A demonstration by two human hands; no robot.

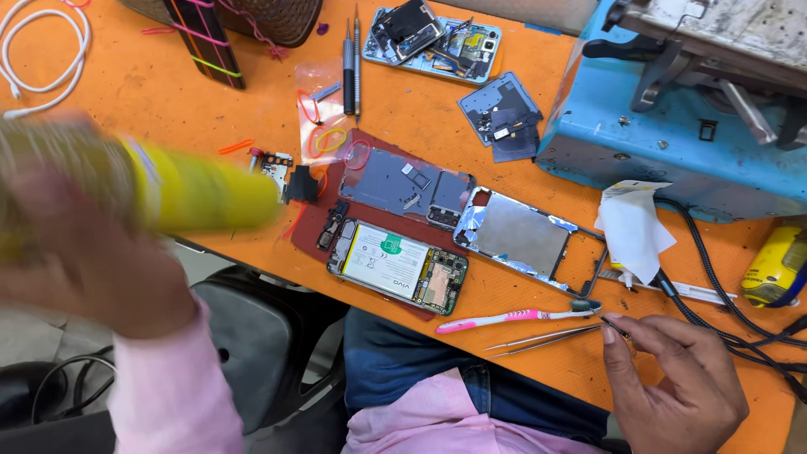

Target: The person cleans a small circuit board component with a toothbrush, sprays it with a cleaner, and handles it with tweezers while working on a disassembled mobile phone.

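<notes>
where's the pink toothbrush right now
In the head view, the pink toothbrush lies on the orange table near its front edge, just below the opened phone and beside the tweezers.

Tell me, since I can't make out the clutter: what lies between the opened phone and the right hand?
In the head view, a pink toothbrush and tweezers lie on the orange table between the opened phone and the right hand.

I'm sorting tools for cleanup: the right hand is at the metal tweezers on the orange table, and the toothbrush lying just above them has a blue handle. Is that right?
Not quite. The head view shows the right hand at the metal tweezers on the orange table, but the toothbrush lying just above them has a pink handle, not a blue one.
</notes>
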